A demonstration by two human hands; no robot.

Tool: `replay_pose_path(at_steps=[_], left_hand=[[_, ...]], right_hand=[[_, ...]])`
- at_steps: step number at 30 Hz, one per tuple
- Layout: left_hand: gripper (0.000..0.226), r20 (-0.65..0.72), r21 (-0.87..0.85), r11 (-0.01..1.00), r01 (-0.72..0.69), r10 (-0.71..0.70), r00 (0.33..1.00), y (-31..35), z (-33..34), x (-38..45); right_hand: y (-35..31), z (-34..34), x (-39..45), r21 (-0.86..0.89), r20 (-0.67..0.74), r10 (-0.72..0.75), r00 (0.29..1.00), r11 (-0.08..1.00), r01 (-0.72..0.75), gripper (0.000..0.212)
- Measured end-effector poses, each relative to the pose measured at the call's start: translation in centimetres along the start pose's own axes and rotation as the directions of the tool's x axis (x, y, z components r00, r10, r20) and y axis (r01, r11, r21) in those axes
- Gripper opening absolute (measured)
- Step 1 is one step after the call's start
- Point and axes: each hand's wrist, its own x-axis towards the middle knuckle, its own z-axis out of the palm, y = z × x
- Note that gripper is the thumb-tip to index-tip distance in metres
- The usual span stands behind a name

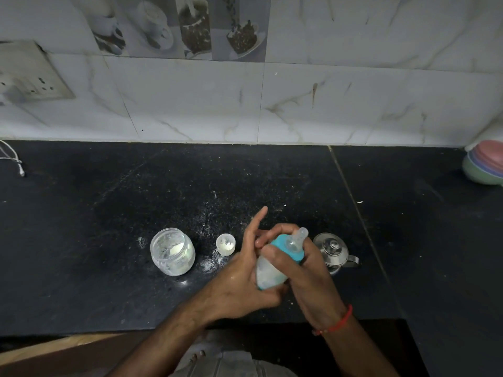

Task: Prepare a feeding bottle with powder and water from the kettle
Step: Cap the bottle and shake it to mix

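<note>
Above the black speckled stone surface [109,213], both hands hold a translucent feeding bottle with a teal collar and clear teat [275,265], tilted, teat pointing up and right. The left hand [242,281] cups its base, index finger extended. The right hand [304,268] curls around the collar. A clear powder jar [172,251] and small white cap [225,244] stand left; a steel kettle [333,251] sits right.

No legible text, brand, number or sign anywhere. Feeding bottle [272,270] blank of readable markings or scale; likewise the powder jar [172,251] left of it and the kettle [333,251] right of it. Only printed cup pictures, wordless, on the wall tiles [190,25] far behind the bottle.
</note>
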Motion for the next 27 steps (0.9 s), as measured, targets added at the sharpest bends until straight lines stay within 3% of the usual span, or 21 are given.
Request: replay_pose_path(at_steps=[3,5,8,11,14,16,19,21,24,27], left_hand=[[0.134,0.110,-0.044,0.999,-0.027,0.031,0.993,0.2,0.0,0.5],[0.133,0.058,-0.044,0.999,-0.017,0.019,0.998,0.5,0.5,1.1],[0.130,-0.131,0.047,0.999,-0.007,0.013,0.991,0.9,1.6,2.0],[0.132,-0.228,0.136,0.991,0.008,0.023,0.973,0.8,2.3,2.2],[0.143,-0.219,0.163,0.986,0.032,0.005,0.976,0.9,2.3,2.4],[0.149,-0.213,0.093,0.996,0.004,0.016,0.977,1.3,2.0,2.5],[0.150,-0.207,-0.070,0.998,0.003,-0.018,0.978,2.3,1.4,2.3],[0.152,-0.153,-0.205,0.978,0.030,-0.062,0.986,2.9,0.9,2.0],[0.158,-0.033,-0.181,0.982,0.046,-0.053,0.998,3.3,0.4,2.0],[0.161,0.034,-0.197,0.978,0.072,-0.066,0.997,3.3,-0.3,2.0]], right_hand=[[-1.9,-1.2,0.6,-0.115,0.227,-0.076,0.971,0.988,0.104,0.019],[-2.5,-1.1,1.0,-0.112,0.236,-0.097,0.967,0.986,0.126,0.016],[-2.1,0.5,1.2,-0.125,-0.016,-0.160,0.987,0.980,0.157,0.017],[-0.9,2.1,1.3,-0.113,-0.313,-0.174,0.934,0.983,0.146,0.023],[-1.0,2.1,1.4,-0.019,-0.390,-0.101,0.915,0.995,0.101,0.022],[-1.7,1.6,1.4,0.093,-0.365,-0.040,0.930,0.993,0.079,0.028],[-2.2,0.6,1.2,0.163,-0.190,-0.135,0.972,0.972,0.167,0.055],[-2.4,-0.6,1.1,0.075,-0.021,-0.243,0.970,0.967,0.244,0.072],[-2.7,-2.4,1.0,-0.259,0.172,-0.313,0.934,0.900,0.350,0.080],[-3.0,-3.0,0.7,-0.297,0.160,-0.318,0.935,0.887,0.352,0.078]])
